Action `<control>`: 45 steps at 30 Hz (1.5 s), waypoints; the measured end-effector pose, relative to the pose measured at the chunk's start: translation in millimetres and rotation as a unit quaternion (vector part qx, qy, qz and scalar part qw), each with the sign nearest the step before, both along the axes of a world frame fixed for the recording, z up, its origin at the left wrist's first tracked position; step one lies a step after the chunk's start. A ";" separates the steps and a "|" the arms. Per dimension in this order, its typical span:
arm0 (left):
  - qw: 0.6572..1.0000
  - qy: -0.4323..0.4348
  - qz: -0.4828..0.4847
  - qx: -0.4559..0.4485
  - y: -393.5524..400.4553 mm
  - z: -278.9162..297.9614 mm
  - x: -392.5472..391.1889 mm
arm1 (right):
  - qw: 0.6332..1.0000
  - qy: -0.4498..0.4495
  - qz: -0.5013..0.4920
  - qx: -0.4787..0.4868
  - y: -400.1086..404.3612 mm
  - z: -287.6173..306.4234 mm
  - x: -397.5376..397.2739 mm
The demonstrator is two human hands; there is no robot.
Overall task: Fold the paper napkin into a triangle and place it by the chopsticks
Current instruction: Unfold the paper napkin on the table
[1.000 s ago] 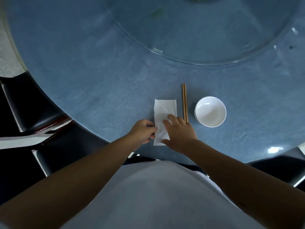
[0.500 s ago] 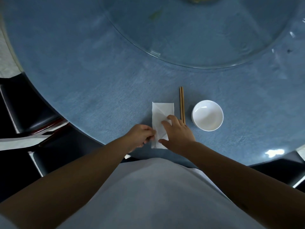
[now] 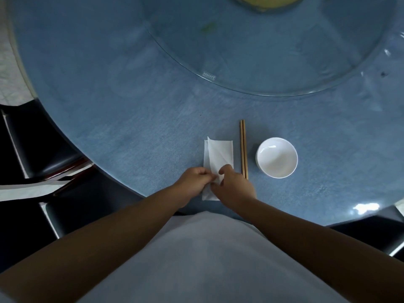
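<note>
Head view, blue counter (image 3: 131, 119): left hand (image 3: 193, 179) and right hand (image 3: 235, 185), each grip pinching near end of one paper napkin (image 3: 219, 155), flat just left of two chopsticks (image 3: 243, 147). Likely light, limp, tearable; best held by corners. Right of chopsticks, one white bowl (image 3: 276, 157).

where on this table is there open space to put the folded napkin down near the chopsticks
Bare blue table lies left of the napkin and beyond the chopsticks, up to the glass turntable. The strips between napkin and chopsticks, and chopsticks and white bowl, are narrow. The near edge is crowded by the left hand and right hand.
</note>
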State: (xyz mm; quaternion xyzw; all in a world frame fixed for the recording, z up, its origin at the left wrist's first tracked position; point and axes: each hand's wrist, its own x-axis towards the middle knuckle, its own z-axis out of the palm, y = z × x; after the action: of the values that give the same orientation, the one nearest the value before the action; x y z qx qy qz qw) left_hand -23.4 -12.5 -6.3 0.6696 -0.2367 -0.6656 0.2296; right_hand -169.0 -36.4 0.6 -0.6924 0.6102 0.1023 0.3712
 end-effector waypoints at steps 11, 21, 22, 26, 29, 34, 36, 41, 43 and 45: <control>0.997 -0.062 0.042 -0.027 5.7 0.9 10.6 | 0.956 -0.211 -0.186 0.080 -13.1 21.0 6.2; 0.959 0.192 0.210 -0.008 9.4 17.0 18.5 | 0.650 -0.568 -0.389 0.322 -17.4 54.1 25.9; 0.944 0.241 0.224 0.010 9.7 18.4 23.0 | 0.624 -0.582 -0.400 0.335 -17.7 54.4 26.3; 0.908 0.308 0.283 0.018 12.1 14.8 38.1 | 0.622 -0.576 -0.418 0.327 -21.3 52.0 25.6; 0.915 0.265 0.303 -0.014 12.6 8.4 45.5 | 0.666 -0.523 -0.441 0.299 -20.7 41.2 22.2; 0.959 0.073 0.273 -0.016 25.3 -5.1 62.4 | 0.762 -0.372 -0.481 0.223 -13.4 12.9 17.2; 0.967 0.010 0.255 -0.011 30.9 -8.0 67.1 | 0.805 -0.298 -0.469 0.208 -9.4 3.2 17.3; 0.976 -0.138 0.169 -0.018 38.1 -10.2 76.5 | 0.869 -0.223 -0.402 0.182 -1.6 -8.9 19.7; 0.974 -0.182 0.132 -0.020 39.9 -10.7 81.6 | 0.887 -0.194 -0.382 0.172 -1.4 -11.7 19.2; 0.970 -0.221 0.094 -0.021 41.0 -12.5 87.5 | 0.901 -0.170 -0.362 0.170 -2.5 -12.3 19.5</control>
State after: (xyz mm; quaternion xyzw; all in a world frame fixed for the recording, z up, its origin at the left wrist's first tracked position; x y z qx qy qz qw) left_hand 64.1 28.6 -18.8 0.8143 -0.2318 -0.4713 0.2471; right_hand -149.5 -38.9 -11.7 -0.3572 0.7194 -0.0559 0.5931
